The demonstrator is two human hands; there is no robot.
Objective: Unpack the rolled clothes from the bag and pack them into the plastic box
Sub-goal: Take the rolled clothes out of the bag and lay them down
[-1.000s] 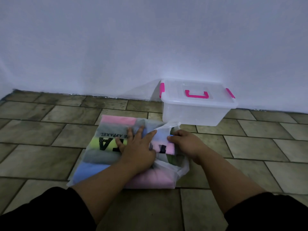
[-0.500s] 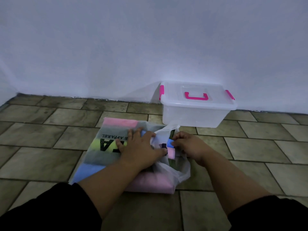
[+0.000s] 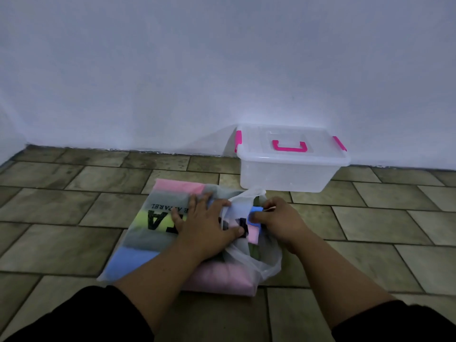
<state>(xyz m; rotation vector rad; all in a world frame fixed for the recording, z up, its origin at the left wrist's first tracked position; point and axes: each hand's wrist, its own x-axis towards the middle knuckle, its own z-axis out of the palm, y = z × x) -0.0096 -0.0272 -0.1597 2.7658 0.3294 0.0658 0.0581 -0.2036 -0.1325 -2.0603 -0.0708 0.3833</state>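
Observation:
A translucent plastic bag [image 3: 148, 228] with black lettering lies on the tiled floor, packed with rolled clothes in pink, grey, yellow-green and blue. My left hand [image 3: 204, 225] presses flat on top of the bag near its open mouth. At that mouth my right hand [image 3: 281, 220] pinches the end of a blue rolled cloth [image 3: 255, 214] that sticks out. A pink roll [image 3: 253, 234] shows just below it. The clear plastic box [image 3: 283, 176] with pink latches and a pink handle stands behind the bag against the wall, its lid closed.
A white wall [image 3: 222, 70] runs along the back of the brown tiled floor [image 3: 370, 230]. Bare tiles stretch left and right of the bag. My dark sleeves fill the bottom corners.
My right hand has drawn the blue roll slightly out of the bag's mouth. My left hand has slid a little toward the opening. The box has not moved.

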